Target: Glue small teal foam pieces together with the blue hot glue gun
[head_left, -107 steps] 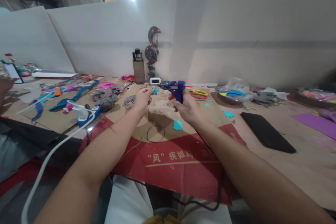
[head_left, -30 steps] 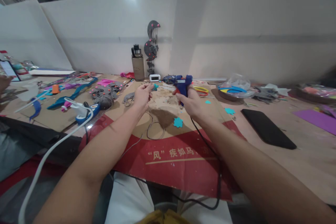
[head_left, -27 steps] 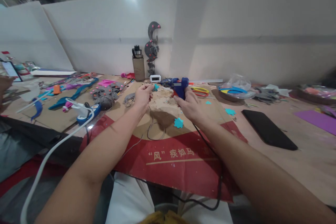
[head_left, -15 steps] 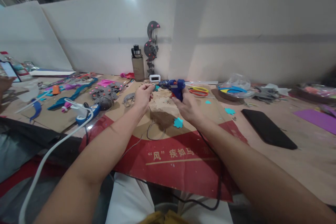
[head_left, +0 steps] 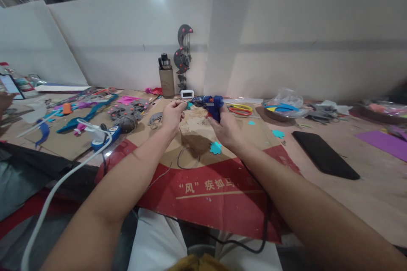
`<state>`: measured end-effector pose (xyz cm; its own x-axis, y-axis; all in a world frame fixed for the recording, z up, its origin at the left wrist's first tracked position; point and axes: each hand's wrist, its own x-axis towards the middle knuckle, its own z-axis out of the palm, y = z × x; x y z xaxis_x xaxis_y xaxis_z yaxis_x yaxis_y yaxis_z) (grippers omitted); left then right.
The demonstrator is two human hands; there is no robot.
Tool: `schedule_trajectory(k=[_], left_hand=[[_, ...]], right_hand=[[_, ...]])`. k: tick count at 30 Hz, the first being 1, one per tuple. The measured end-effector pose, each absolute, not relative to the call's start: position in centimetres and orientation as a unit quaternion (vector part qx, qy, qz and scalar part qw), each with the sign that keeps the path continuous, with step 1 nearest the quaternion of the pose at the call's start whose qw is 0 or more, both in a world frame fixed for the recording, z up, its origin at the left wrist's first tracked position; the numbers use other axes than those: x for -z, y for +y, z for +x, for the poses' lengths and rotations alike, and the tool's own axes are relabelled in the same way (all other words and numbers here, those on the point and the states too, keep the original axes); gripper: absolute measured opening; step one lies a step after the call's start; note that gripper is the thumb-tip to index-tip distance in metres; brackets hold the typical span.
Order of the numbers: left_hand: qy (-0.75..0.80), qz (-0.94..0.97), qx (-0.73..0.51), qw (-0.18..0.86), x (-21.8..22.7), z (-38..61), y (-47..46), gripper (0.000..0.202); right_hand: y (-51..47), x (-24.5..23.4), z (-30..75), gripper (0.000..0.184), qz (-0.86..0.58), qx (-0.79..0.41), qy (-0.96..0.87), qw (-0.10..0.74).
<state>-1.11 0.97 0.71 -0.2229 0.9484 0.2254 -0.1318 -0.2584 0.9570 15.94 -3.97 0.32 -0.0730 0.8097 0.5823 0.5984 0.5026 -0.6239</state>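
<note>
My right hand (head_left: 224, 129) is wrapped round a blue hot glue gun (head_left: 212, 102) whose nozzle points left. Just left of the nozzle, my left hand (head_left: 173, 116) pinches what looks like a small teal cut-out (head_left: 190, 105) at its fingertips; most of it is hidden. Thin grey string (head_left: 187, 167) lies in a loop beneath that hand and trails over the mat. A teal flower-shaped cut-out (head_left: 215, 147) rests on the cardboard mat (head_left: 222, 211) between my forearms. The gun's black cord (head_left: 265, 224) drops beneath my right forearm.
Yellow and red-handled scissors (head_left: 241, 109) lie right of the gun, near a dish (head_left: 280, 115). A black phone (head_left: 324, 154) is farther right. Behind stand a bottle (head_left: 166, 76) and small white clock (head_left: 187, 94). Left are grey yarn pieces (head_left: 127, 120) and a blue power strip (head_left: 110, 137).
Both hands and the glue gun hold nearly the same position. The whole view has shifted very slightly.
</note>
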Motion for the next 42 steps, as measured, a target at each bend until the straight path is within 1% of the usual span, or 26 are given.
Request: schedule_trajectory(k=[5,11,17,31,35,39,42], left_hand=[[0.441,0.464,-0.645,0.416,-0.77,-1.05,0.9,0.009],[0.449,0.461,-0.641,0.417,-0.83,-1.01,0.84,0.009],[0.442,0.462,-0.646,0.417,-0.94,-0.95,0.7,0.007],[0.435,0.466,-0.646,0.419,-0.62,-1.09,0.98,0.01],[0.437,0.466,-0.647,0.416,-0.72,-1.05,0.89,0.01],[0.434,0.465,-0.645,0.423,-0.68,-1.1,0.99,0.011],[0.433,0.464,-0.643,0.429,-0.65,-1.13,1.06,0.011]], right_hand=[[-3.95,-0.13,15.89,0.035,-0.478,-0.108,-0.73,0.477],[-3.84,-0.1,16.01,0.038,-0.501,-0.101,-0.717,0.475],[-3.99,-0.2,15.87,0.037,-0.49,-0.103,-0.721,0.479],[-4.12,-0.2,15.73,0.039,-0.513,-0.098,-0.715,0.465],[-3.93,-0.06,15.78,0.038,-0.498,-0.098,-0.72,0.473],[-3.81,0.09,15.9,0.042,-0.481,-0.094,-0.719,0.492],[-3.85,-0.1,16.13,0.04,-0.478,-0.097,-0.712,0.504]])
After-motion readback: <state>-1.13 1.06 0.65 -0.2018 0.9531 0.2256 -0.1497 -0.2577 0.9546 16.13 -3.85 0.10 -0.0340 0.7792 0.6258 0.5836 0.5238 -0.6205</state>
